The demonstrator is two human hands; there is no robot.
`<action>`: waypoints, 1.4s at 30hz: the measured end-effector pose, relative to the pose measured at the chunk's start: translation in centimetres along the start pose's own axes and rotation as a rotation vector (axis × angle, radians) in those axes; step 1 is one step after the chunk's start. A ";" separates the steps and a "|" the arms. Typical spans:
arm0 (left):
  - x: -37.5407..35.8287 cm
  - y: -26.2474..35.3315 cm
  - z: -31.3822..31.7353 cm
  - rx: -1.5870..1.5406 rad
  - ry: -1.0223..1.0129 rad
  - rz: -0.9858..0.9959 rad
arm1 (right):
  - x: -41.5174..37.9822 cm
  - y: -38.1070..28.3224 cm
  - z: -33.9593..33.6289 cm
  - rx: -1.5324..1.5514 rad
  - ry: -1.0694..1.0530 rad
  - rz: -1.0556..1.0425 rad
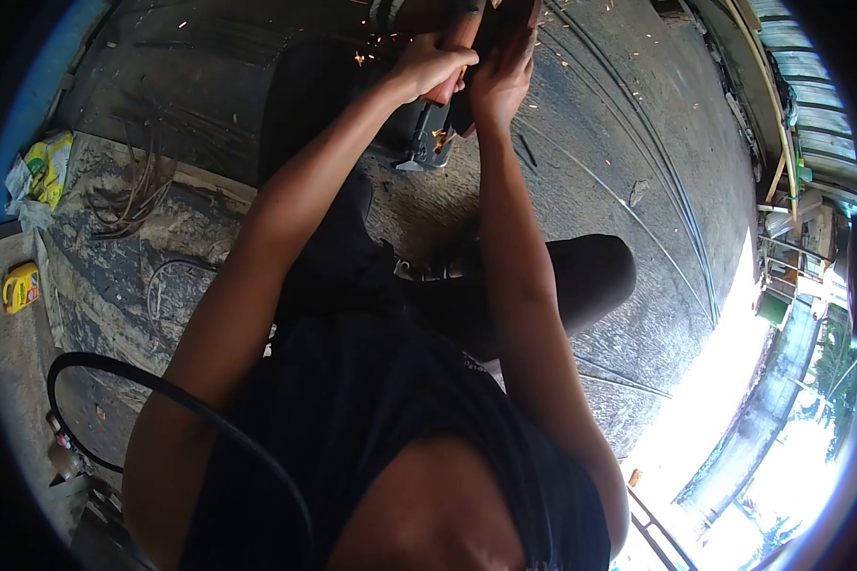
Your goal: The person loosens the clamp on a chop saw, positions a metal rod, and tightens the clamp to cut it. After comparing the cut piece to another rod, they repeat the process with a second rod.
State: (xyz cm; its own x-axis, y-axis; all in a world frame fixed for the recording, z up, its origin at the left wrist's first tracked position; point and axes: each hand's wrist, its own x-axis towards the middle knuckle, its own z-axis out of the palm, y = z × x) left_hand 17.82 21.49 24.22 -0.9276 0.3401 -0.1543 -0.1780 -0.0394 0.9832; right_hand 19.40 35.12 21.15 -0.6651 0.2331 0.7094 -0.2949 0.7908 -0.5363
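My left hand [430, 68] is wrapped round the orange-red body of a power tool [460, 33] at the top of the view. Below that grip the tool continues into a dark bracket with a bright metal edge [424, 165]. Close beside it on the right, my right hand [501, 88] grips a dark reddish-brown part [527, 17], its fingers pointing up along it; I cannot tell whether this part belongs to the tool. Orange sparks [362, 59] fly left of the hands, and more glow by the bracket.
Long thin rods [662, 167] lie on the rough floor at right. At left are bent wires [141, 205], a green-yellow bag [48, 169] and a yellow bottle [21, 287]. A black cable [176, 392] loops past my left arm. My dark-clothed knee [595, 276] juts out at right.
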 end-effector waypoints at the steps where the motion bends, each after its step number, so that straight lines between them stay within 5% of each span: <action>1: 0.0 0.0 0.0 0.001 -0.002 0.000 | 0.0 0.1 0.1 -0.008 0.011 -0.013; 42: -0.4 0.1 0.0 0.035 -0.006 0.006 | -0.8 0.4 0.5 0.035 0.032 0.045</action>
State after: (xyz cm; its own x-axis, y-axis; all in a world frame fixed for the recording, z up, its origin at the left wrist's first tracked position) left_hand 18.13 21.31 24.38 -0.9266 0.3455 -0.1482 -0.1612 -0.0089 0.9869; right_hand 19.42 35.01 20.14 -0.6562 0.2863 0.6982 -0.2893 0.7591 -0.5832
